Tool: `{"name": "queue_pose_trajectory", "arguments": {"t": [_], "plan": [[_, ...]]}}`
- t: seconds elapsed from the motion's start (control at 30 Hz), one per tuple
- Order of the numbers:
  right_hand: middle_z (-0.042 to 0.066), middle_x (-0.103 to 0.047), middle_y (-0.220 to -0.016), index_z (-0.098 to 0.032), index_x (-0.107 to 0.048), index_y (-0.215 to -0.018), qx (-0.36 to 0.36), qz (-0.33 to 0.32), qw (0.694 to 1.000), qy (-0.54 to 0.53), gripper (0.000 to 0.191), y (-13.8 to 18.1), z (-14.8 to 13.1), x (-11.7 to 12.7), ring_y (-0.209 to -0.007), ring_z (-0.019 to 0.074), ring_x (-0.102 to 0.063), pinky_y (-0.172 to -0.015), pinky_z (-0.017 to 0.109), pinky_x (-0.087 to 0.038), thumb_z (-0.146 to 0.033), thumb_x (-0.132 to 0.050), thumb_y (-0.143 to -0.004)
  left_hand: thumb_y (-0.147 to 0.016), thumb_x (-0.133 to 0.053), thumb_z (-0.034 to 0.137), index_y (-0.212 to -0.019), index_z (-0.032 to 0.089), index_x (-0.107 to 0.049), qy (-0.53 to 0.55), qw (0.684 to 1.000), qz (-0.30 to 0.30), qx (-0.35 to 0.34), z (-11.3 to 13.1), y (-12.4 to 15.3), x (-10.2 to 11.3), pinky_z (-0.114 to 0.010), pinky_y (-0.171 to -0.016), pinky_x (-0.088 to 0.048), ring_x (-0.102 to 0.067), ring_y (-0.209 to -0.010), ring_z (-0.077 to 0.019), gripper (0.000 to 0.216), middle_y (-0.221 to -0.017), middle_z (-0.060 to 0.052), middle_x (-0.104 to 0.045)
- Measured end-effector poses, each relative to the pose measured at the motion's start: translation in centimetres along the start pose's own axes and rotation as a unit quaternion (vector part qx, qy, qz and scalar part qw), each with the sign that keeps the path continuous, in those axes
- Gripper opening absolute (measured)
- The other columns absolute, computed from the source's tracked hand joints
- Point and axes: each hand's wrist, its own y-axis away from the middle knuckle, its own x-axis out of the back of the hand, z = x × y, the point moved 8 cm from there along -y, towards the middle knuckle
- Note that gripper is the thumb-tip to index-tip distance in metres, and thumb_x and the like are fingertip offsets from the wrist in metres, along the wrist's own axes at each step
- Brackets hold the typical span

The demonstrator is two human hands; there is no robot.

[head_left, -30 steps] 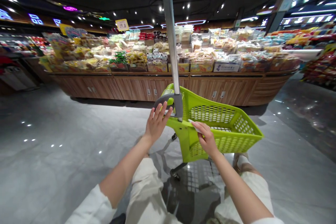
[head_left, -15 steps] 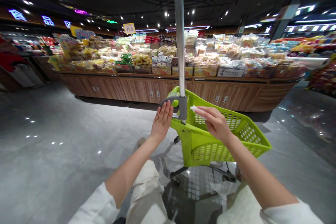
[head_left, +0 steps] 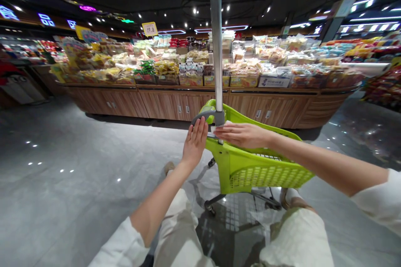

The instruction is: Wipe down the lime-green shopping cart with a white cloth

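A lime green shopping cart [head_left: 266, 175] stands on the grey floor just ahead of my knees. A silver pole [head_left: 216, 50] rises from its near end beside a curved grey handle [head_left: 201, 116]. My left hand [head_left: 196, 139] lies flat with fingers stretched, its palm against the grey handle. My right hand [head_left: 241, 133] reaches across from the right and presses a small white wipe [head_left: 215, 128] against the base of the pole. The basket looks empty.
A long wooden display counter [head_left: 188, 106] piled with packaged foods runs across behind the cart, with a yellow price sign [head_left: 149, 28] above it. More stocked shelves [head_left: 382, 87] stand at the right. Glossy grey floor [head_left: 78, 167] spreads to the left.
My right hand rose from the basket's near rim and swung left to the pole's base with the wipe. My left hand stayed at the grey handle.
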Motion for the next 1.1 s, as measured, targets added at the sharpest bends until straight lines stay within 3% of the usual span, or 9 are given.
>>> {"name": "queue_pose_trajectory", "arguments": {"t": [0.1, 0.17, 0.33, 0.4, 0.6, 0.67, 0.83, 1.0, 1.1], "plan": [[0.004, -0.052, -0.148, -0.023, -0.041, -0.149, -0.053, 0.049, 0.997, 0.017, 0.048, -1.5, 2.9, 3.4, -0.143, 0.0149, -0.039, -0.124, 0.038, -0.028, -0.016, -0.042, -0.101, -0.091, -0.036, 0.0, -0.157, 0.008, -0.005, 0.006, 1.0, -0.002, 0.003, 0.1, 0.1, -0.1, -0.047, -0.122, -0.029, -0.015, -0.15, -0.0258, 0.073, -0.161, -0.019, -0.017], [0.003, -0.052, -0.148, -0.024, -0.042, -0.149, -0.072, 0.065, 0.995, 0.025, 0.048, -1.9, 3.5, 4.0, -0.144, 0.016, -0.037, -0.124, 0.04, -0.028, -0.016, -0.041, -0.102, -0.092, -0.036, 0.001, -0.157, 0.008, -0.004, 0.005, 1.0, -0.003, 0.003, 0.1, 0.2, -0.1, -0.047, -0.121, -0.029, -0.015, -0.15, -0.0259, 0.073, -0.161, -0.019, -0.018], [0.008, -0.057, -0.143, -0.017, -0.047, -0.146, 0.004, 0.001, 1.0, -0.024, 0.044, 0.4, -0.7, -1.4, -0.138, 0.0133, -0.046, -0.12, 0.03, -0.035, -0.019, -0.043, -0.101, -0.092, -0.036, 0.001, -0.156, 0.006, 0.004, 0.008, 1.0, -0.011, 0.003, 0.1, 0.1, -0.3, -0.049, -0.121, -0.03, -0.013, -0.15, -0.0262, 0.075, -0.16, -0.021, -0.019], [0.008, -0.059, -0.141, -0.016, -0.048, -0.145, 0.029, -0.021, 0.999, -0.036, 0.044, 1.0, -1.6, -2.5, -0.136, 0.0123, -0.049, -0.12, 0.028, -0.034, -0.019, -0.045, -0.101, -0.092, -0.037, 0.002, -0.155, 0.007, 0.007, 0.011, 1.0, -0.013, 0.003, 0.1, 0.1, -0.3, -0.049, -0.121, -0.03, -0.012, -0.15, -0.0264, 0.077, -0.16, -0.021, -0.019], [0.005, -0.048, -0.151, -0.024, -0.037, -0.151, -0.053, 0.034, 0.998, 0.028, 0.052, -0.7, 1.7, 1.3, -0.146, 0.0172, -0.033, -0.125, 0.042, -0.025, -0.012, -0.042, -0.1, -0.092, -0.041, 0.003, -0.156, 0.01, 0.008, 0.026, 0.999, -0.019, 0.005, 0.2, 0.1, -0.6, -0.051, -0.121, -0.028, -0.01, -0.15, -0.0264, 0.081, -0.161, -0.021, -0.015], [0.007, -0.049, -0.15, -0.021, -0.037, -0.151, -0.057, 0.042, 0.997, 0.033, 0.052, -0.8, 1.3, 0.7, -0.146, 0.018, -0.034, -0.125, 0.042, -0.026, -0.012, -0.042, -0.1, -0.092, -0.041, 0.001, -0.156, 0.012, 0.008, 0.029, 0.999, -0.018, 0.006, 0.1, 0.1, -0.6, -0.05, -0.121, -0.028, -0.011, -0.15, -0.0259, 0.081, -0.161, -0.02, -0.014], [0.008, -0.059, -0.141, -0.014, -0.041, -0.149, 0.04, 0.0, 0.999, -0.007, 0.049, 0.1, -1.2, -2.0, -0.139, 0.014, -0.045, -0.121, 0.031, -0.033, -0.017, -0.045, -0.1, -0.093, -0.04, 0.004, -0.157, 0.011, 0.004, 0.013, 1.0, -0.016, 0.003, 0.0, 0.1, -0.7, -0.049, -0.121, -0.028, -0.012, -0.15, -0.0263, 0.078, -0.161, -0.02, -0.013], [0.005, -0.048, -0.151, -0.024, -0.034, -0.153, -0.05, 0.046, 0.997, 0.044, 0.055, -0.9, 2.2, 1.3, -0.145, 0.0165, -0.035, -0.125, 0.04, -0.026, -0.012, -0.043, -0.1, -0.093, -0.038, 0.003, -0.157, 0.009, 0.002, 0.007, 1.0, -0.017, 0.004, -0.1, 0.1, -0.8, -0.049, -0.122, -0.027, -0.012, -0.15, -0.0257, 0.076, -0.161, -0.02, -0.016], [0.008, -0.051, -0.148, -0.018, -0.037, -0.151, -0.058, 0.061, 0.996, 0.042, 0.052, -0.5, 1.4, 0.4, -0.144, 0.0174, -0.038, -0.124, 0.039, -0.028, -0.013, -0.045, -0.1, -0.092, -0.038, 0.002, -0.157, 0.01, 0.003, 0.013, 1.0, -0.022, 0.002, -0.1, 0.1, -0.8, -0.049, -0.122, -0.027, -0.014, -0.15, -0.0257, 0.076, -0.161, -0.02, -0.016]]}}
